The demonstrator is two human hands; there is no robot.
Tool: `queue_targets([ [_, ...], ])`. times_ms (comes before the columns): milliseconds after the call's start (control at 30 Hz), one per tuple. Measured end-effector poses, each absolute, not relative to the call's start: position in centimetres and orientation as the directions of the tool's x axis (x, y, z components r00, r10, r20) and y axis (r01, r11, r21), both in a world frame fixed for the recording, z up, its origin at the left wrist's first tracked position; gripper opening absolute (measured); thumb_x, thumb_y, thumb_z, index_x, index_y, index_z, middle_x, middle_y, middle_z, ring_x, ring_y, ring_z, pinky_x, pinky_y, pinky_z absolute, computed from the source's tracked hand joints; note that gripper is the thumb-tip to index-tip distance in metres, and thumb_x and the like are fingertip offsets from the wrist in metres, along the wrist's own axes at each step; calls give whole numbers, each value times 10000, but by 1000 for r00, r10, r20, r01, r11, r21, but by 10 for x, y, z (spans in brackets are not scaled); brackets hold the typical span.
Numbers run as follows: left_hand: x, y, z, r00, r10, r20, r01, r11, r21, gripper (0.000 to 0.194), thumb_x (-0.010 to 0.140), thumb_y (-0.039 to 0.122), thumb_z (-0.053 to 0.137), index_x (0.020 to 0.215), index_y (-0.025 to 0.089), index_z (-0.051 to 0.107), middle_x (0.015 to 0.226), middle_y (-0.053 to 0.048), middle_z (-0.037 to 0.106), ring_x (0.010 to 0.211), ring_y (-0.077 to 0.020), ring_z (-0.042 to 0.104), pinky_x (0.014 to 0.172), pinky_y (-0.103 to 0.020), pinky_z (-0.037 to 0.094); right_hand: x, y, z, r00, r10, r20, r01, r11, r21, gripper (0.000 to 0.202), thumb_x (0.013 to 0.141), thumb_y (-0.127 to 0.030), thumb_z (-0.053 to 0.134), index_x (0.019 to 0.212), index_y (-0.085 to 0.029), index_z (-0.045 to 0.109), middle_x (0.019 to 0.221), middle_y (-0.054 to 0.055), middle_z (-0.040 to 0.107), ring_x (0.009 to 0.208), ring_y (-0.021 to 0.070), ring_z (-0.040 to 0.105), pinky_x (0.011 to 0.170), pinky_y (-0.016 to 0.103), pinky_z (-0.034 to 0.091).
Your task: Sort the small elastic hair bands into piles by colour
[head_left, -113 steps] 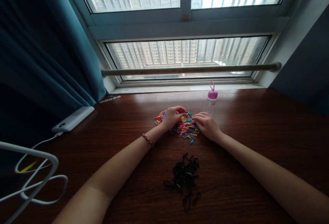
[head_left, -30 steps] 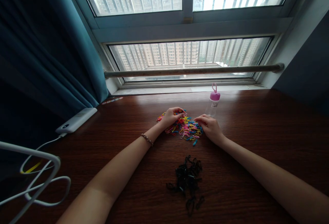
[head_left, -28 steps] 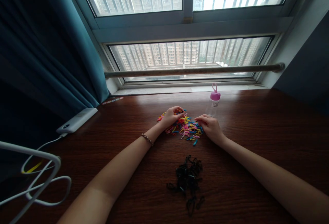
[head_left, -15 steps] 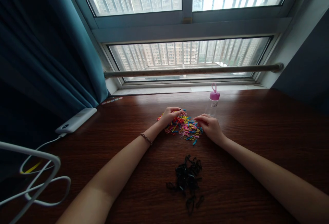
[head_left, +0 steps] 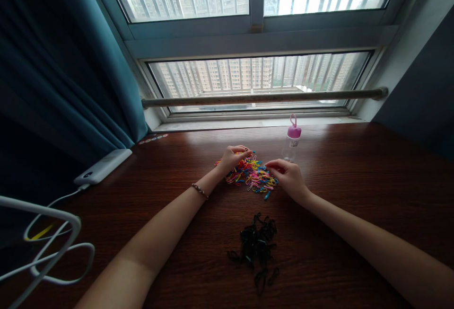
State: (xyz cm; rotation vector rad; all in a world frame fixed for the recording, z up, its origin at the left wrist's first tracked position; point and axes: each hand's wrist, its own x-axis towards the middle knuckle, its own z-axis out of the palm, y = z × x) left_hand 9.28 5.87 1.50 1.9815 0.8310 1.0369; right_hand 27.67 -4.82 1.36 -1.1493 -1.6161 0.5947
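Head view: my left hand point(head_left: 232, 157) sits at the far-left edge of the pile of colourful small hair bands point(head_left: 252, 176), fingers curled in, tips pinched on what looks like a dark band, too small to be sure. My right hand point(head_left: 288, 176) rests on the pile's right edge, fingers bent down onto the bands, loosely spread; can't tell if it actually grips one. Pile lies mid-table on the dark wooden table point(head_left: 354, 176), between both hands. Separate heap of black hair bands point(head_left: 256, 245) lies nearer me, well apart from the colourful one. Clear bottle with pink cap point(head_left: 292, 137) stands upright just beyond my right hand. White power bank point(head_left: 102, 166) at the left, cable point(head_left: 53, 252) looping off it. Teal curtain point(head_left: 71, 63) left, window point(head_left: 255, 77) ahead.
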Motion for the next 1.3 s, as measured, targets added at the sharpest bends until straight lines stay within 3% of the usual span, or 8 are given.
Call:
queue_targets([
  [100,94,58,18,414,807,422,288,-556,780,338,739,430,558,694,116,675,693,-43,641,681,-144,565,652,-237,416,253,-79,26,-234,881,411,303,468,-830,108,764,-197,555,805,-158,647,775,38,653,711,142,603,634,228,476],
  [233,97,51,32,403,827,391,326,-529,784,392,802,432,460,732,110,672,702,-50,654,680,-142,567,634,-232,413,231,-118,35,-635,668,388,301,676,-672,149,769,-102,518,781,-157,656,765,41,638,687,115,580,624,189,451],
  [333,96,47,47,427,840,336,315,-486,815,386,806,416,447,776,100,667,745,-64,658,686,-139,571,615,-226,420,228,-128,37,-726,549,414,245,769,-591,124,796,-153,530,806,-157,653,752,43,648,704,123,576,677,204,444],
  [500,85,43,71,533,829,169,359,-402,842,324,757,361,527,871,86,657,582,-16,597,532,-94,512,514,-204,384,245,-104,37,-477,668,572,335,739,-584,172,833,-237,501,786,-151,643,727,46,648,689,130,569,677,235,435],
  [667,77,32,79,806,552,-212,418,-278,865,270,649,294,670,852,120,637,649,-22,636,571,-110,568,522,-209,432,278,-54,19,34,861,507,621,380,-686,147,792,-218,514,824,-174,650,739,30,663,612,134,583,600,238,442],
  [900,96,7,68,872,114,-477,487,-312,816,170,714,305,616,685,142,657,638,-26,659,544,-115,591,500,-194,454,300,-26,-7,60,961,268,709,148,-689,150,667,-193,582,798,-195,656,694,6,669,601,141,617,579,224,459],
  [1100,97,13,66,902,140,-409,431,-357,829,196,757,298,566,813,150,681,702,-39,673,559,-113,586,508,-195,446,300,-25,-9,37,975,218,716,126,-686,163,645,-190,591,791,-190,665,706,18,672,620,148,621,573,224,459],
  [1300,107,19,44,823,559,97,340,-623,705,143,719,247,600,795,154,677,705,-26,661,640,-124,576,577,-200,422,297,-28,-3,120,940,318,584,192,-789,205,671,-192,583,869,-179,636,695,15,669,645,156,629,643,273,485],
])
